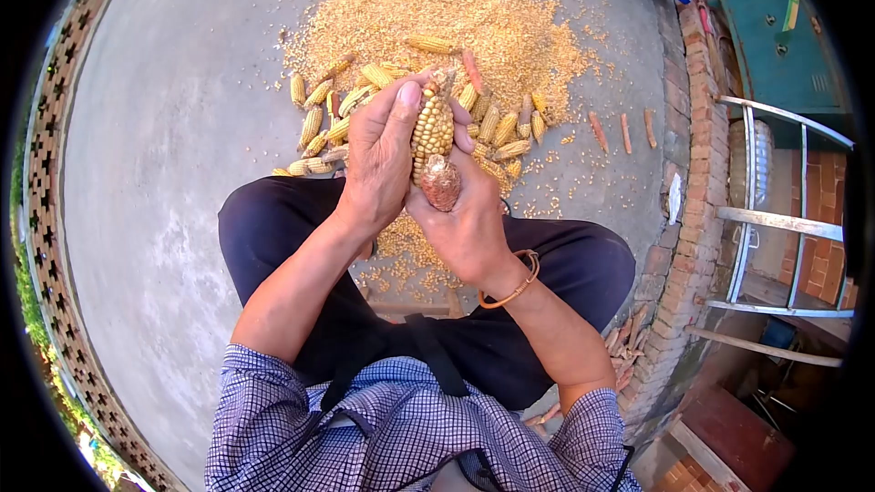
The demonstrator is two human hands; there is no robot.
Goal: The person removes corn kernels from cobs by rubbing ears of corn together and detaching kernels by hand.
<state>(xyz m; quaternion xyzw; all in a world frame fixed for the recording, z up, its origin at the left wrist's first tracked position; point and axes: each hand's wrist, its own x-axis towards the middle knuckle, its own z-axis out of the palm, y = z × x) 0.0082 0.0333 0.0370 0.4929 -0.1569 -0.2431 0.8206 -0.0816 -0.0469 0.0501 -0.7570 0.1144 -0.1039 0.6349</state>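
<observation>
My left hand (378,155) is closed around an ear of corn (430,135), which still carries rows of yellow kernels. In my right hand (465,223) is a bare reddish corn cob (441,184), its broken end facing up and lying against the lower part of the ear. Some right-hand fingertips show at the far side of the ear; the rest are hidden. Just beyond my hands lie several ears of corn (504,128), mostly yellow, with a wide heap of loose kernels (428,14) behind them. More kernels are scattered between my legs.
Bare cobs (598,131) lie right of the heap, and more are piled by my right knee. A low brick edge (679,282) runs along the right, with a metal ladder (775,217) and a green cabinet (775,36) beyond. A perforated brick wall (55,246) curves along the left.
</observation>
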